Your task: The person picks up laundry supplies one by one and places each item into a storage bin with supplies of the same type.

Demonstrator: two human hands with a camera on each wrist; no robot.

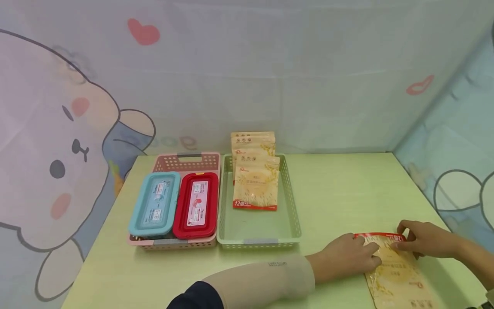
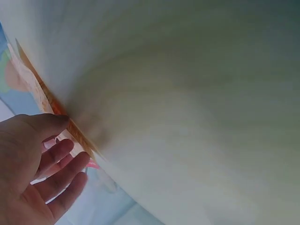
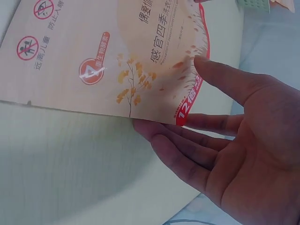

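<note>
A yellow laundry pouch with a red-banded end lies at the table's right front, its printing upside down in the head view. My left hand holds its left edge near the red band; in the left wrist view, the thumb meets the thin edge. With my right hand I pinch the corner by the red band. The right wrist view shows that thumb on the printed face and the other fingers beneath. The pouch's near end runs out of the head view.
Left of my hands, a green basket holds several similar pouches standing up. Beside it, a pink basket carries a blue-lidded box and a red-lidded box. A printed cloth hangs behind the table.
</note>
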